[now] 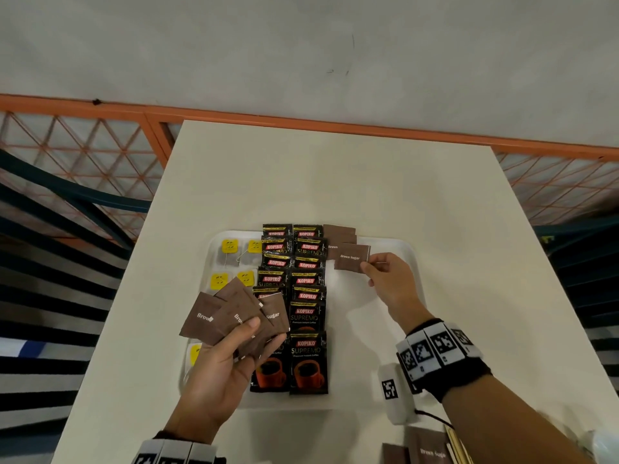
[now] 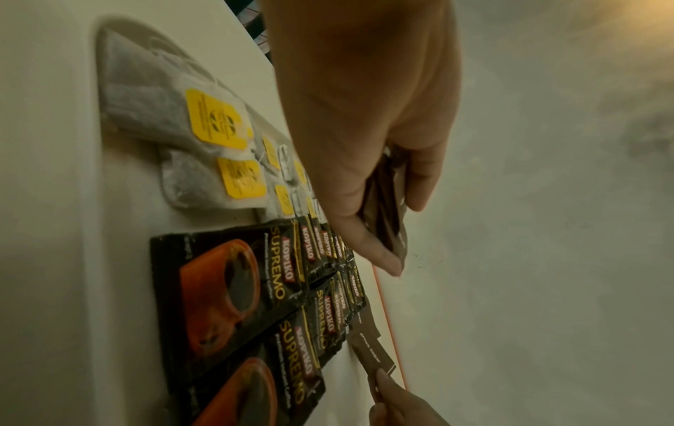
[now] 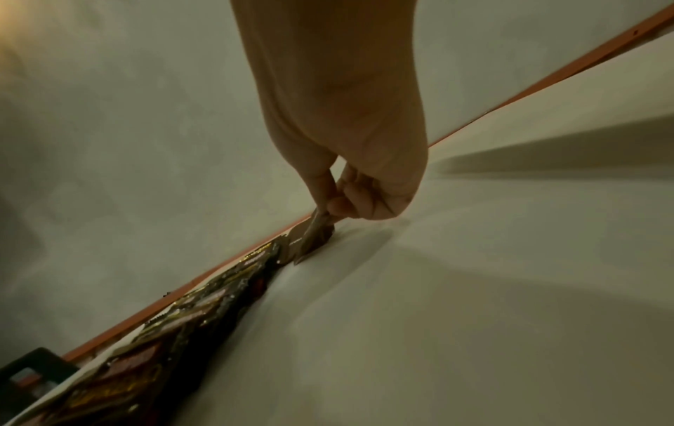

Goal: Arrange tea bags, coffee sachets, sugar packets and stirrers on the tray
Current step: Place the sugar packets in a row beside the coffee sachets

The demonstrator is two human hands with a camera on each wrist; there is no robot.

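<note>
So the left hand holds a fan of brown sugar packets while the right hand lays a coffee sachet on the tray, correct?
Not quite. In the head view the right hand pinches a brown sugar packet, not a coffee sachet. The left hand does hold a fan of brown sugar packets over the tray.

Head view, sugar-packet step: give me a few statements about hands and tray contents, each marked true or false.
1. The right hand pinches a single brown sugar packet. True.
2. The left hand is empty. False: it holds a fan of brown sugar packets.
3. The coffee sachets lie in two columns on the tray. True.
4. The tea bags lie right of the coffee sachets. False: they lie to the left.
</note>
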